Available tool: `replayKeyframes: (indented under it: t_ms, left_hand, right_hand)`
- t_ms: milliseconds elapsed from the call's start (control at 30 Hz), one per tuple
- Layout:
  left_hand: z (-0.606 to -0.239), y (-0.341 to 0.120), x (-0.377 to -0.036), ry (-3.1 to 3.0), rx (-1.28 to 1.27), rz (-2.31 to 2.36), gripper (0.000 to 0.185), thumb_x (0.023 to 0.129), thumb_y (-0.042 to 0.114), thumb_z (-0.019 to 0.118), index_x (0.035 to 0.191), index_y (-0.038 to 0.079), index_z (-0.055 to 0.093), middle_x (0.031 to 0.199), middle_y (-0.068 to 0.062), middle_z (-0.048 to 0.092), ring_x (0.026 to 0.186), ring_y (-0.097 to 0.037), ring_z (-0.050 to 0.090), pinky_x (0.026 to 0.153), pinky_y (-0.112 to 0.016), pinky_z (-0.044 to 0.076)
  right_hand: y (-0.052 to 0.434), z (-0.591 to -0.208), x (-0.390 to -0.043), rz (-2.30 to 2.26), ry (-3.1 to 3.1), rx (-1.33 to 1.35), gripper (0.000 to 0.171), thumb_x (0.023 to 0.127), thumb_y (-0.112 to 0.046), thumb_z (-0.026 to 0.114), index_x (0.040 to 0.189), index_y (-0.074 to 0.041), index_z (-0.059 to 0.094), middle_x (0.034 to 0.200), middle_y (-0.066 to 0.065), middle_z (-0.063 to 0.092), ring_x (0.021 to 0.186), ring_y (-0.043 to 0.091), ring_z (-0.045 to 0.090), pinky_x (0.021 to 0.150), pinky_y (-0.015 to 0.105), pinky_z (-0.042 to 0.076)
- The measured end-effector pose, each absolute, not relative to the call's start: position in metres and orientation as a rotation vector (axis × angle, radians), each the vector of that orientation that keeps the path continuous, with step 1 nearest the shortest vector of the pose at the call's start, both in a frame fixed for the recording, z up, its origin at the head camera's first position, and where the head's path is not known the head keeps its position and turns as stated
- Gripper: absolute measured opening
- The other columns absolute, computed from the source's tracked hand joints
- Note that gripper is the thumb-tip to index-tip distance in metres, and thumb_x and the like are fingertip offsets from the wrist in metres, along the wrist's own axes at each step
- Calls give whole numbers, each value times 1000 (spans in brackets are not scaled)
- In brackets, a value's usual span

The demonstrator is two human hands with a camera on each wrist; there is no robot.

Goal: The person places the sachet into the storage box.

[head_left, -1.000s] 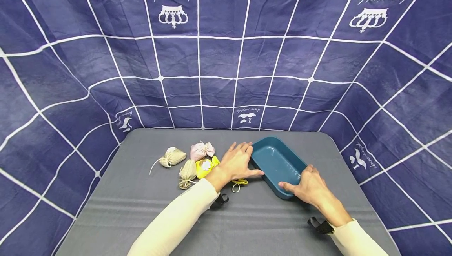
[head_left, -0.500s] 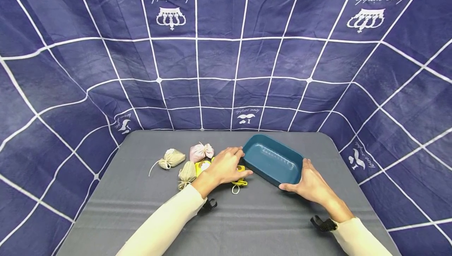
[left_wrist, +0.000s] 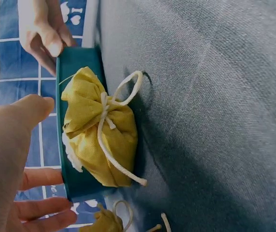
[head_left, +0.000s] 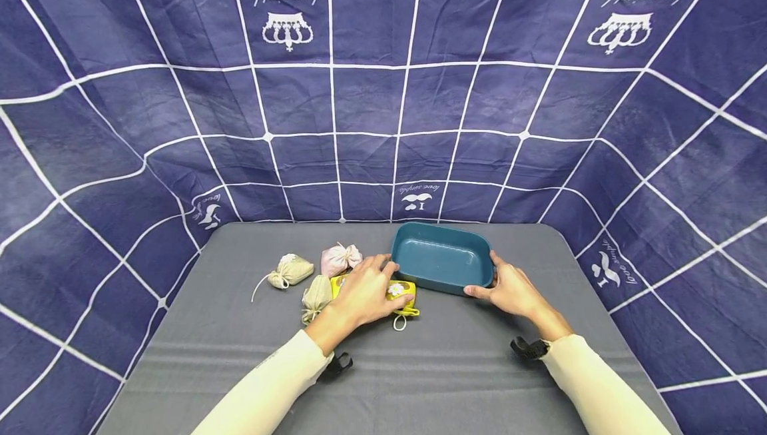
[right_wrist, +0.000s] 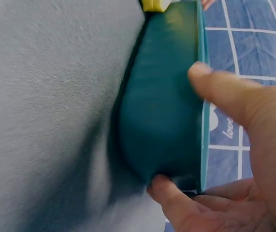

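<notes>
A deep teal rectangular tray [head_left: 443,262] stands at the back of the table, its long side nearly level with the back edge. My right hand [head_left: 512,295] grips its right end, with the thumb [right_wrist: 210,79] over the front rim and the fingers round the corner. At the left end, my left hand [head_left: 362,296] has its fingertips right at the rim, fingers fairly straight and the thumb apart. Below that hand lies a yellow drawstring pouch [left_wrist: 106,145] with a white cord, close in front of the tray. Part of another yellow pouch [head_left: 339,282] shows behind the left hand.
Left of the hands lie a pink pouch [head_left: 340,259] and two beige pouches, one nearer [head_left: 317,294] and one farther left [head_left: 291,270]. All rest on the grey table cover [head_left: 419,382]. A blue gridded cloth [head_left: 371,102] hangs behind and at both sides.
The tray has moved left and turned from slanting to nearly parallel with the back edge. Both hands have shifted left with it, uncovering more of the yellow pouch. The pouches stay in place.
</notes>
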State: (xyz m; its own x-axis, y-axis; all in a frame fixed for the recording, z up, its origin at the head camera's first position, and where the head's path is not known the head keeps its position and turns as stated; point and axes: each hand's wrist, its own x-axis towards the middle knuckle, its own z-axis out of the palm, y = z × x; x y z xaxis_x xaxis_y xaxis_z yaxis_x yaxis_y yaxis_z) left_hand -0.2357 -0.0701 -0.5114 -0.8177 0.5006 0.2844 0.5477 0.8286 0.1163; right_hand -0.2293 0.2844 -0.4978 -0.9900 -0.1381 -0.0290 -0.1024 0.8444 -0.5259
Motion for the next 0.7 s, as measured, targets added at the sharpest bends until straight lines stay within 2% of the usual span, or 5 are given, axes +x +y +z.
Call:
replayKeyframes:
  t_ms: [67, 333, 400, 600, 700]
  left_hand:
    - [-512, -74, -233, -2757, -774, -262, 74, 100, 74, 78, 137, 10, 78, 151, -17, 74, 139, -36, 73, 123, -52, 58]
    - [-511, -89, -222, -2756, -660, -253, 73, 100, 74, 78, 132, 9, 77, 139, -18, 75, 136, -38, 72, 126, -59, 54]
    - [-511, -93, -220, -2745, -649, -241, 71, 100, 74, 78, 129, 10, 77, 136, -17, 76, 135, -37, 73, 128, -60, 53]
    - [-511, -103, -217, -2694, -621, -224, 64, 97, 73, 82, 116, 12, 76, 120, -12, 73, 124, -34, 73, 125, -57, 55]
    - [-511, -107, -216, -2692, -612, -238, 61, 96, 71, 83, 115, 13, 76, 119, -10, 72, 122, -35, 72, 121, -56, 56]
  right_hand:
    - [279, -499, -239, -831, 2958, -200, 135, 90, -58, 98, 173, 21, 28, 79, 3, 72, 86, 21, 69, 104, 60, 62]
    - [260, -505, -267, -854, 2941, -255, 134, 87, -61, 99, 175, 15, 32, 93, 8, 80, 90, 20, 73, 105, 60, 62]
    - [257, -505, -271, -880, 2925, -269, 133, 87, -60, 100, 175, 14, 32, 100, 10, 84, 87, 17, 76, 104, 59, 63]
    - [248, -504, -277, -953, 2870, -328, 135, 89, -58, 100, 179, 10, 26, 141, 28, 81, 109, 23, 84, 114, 62, 61]
    - [245, -505, -280, -941, 2860, -357, 135, 89, -57, 99, 180, 10, 25, 139, 27, 82, 110, 23, 83, 115, 62, 60]
